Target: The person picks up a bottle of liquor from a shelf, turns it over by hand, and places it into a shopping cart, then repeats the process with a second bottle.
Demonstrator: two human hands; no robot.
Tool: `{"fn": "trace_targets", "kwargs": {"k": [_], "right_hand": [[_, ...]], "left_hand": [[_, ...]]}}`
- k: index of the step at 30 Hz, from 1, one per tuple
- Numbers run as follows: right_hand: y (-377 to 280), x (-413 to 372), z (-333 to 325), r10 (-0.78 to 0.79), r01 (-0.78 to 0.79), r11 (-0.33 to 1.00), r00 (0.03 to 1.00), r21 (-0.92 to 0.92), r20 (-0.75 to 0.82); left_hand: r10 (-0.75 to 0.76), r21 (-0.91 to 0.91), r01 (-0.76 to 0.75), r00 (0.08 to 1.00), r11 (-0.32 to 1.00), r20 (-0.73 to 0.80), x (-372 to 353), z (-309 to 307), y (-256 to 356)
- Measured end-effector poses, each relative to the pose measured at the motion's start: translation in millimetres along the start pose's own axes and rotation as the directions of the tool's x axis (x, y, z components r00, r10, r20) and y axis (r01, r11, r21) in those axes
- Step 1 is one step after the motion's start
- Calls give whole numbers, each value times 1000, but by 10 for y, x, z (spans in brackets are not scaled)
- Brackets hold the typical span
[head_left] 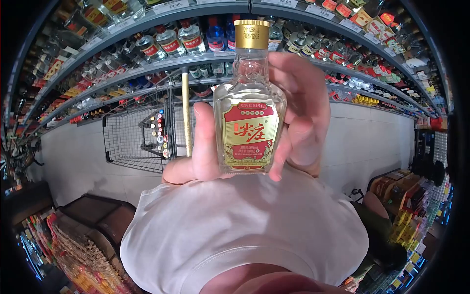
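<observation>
A small clear glass liquor bottle (250, 130) stands upright close in front of my chest, filling the centre of the view. Its gold cap (251, 34) is on and carries a printed code, and the label is red and gold with large red characters. My left hand (198, 152) grips the lower left side, thumb up along the glass. On the right side, my right hand (306, 112) curls against the bottle with bent fingers. Parts of the fingers of both hands are hidden behind the glass.
Curved shop shelves (161, 63) packed with bottles and price tags run across the front. A wire shopping cart (132, 132) stands on the pale tiled floor (362, 137) to the left. Stacked goods (411, 206) are at the right, and packaged goods (73, 245) at the lower left.
</observation>
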State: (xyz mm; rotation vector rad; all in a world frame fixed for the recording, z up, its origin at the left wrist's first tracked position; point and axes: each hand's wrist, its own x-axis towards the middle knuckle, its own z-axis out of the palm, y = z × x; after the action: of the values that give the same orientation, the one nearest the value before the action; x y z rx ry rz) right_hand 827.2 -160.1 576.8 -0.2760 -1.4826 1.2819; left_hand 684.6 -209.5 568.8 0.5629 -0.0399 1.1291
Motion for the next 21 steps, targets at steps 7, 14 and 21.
{"fn": "trace_targets", "kwargs": {"k": [7, 14, 21], "right_hand": [[-13, 8, -14, -40, 40, 999, 999, 18, 11], [-123, 20, -20, 32, -32, 997, 999, -70, -8], [-80, 29, -98, -19, 15, 990, 1000, -140, -21]], "left_hand": [[16, -24, -16, 1000, 1000, 3, 12, 44, -30], [14, -29, -18, 994, 999, -108, 29, 162, -48], [-23, -2, 23, 987, 1000, -160, 26, 152, -34]]}}
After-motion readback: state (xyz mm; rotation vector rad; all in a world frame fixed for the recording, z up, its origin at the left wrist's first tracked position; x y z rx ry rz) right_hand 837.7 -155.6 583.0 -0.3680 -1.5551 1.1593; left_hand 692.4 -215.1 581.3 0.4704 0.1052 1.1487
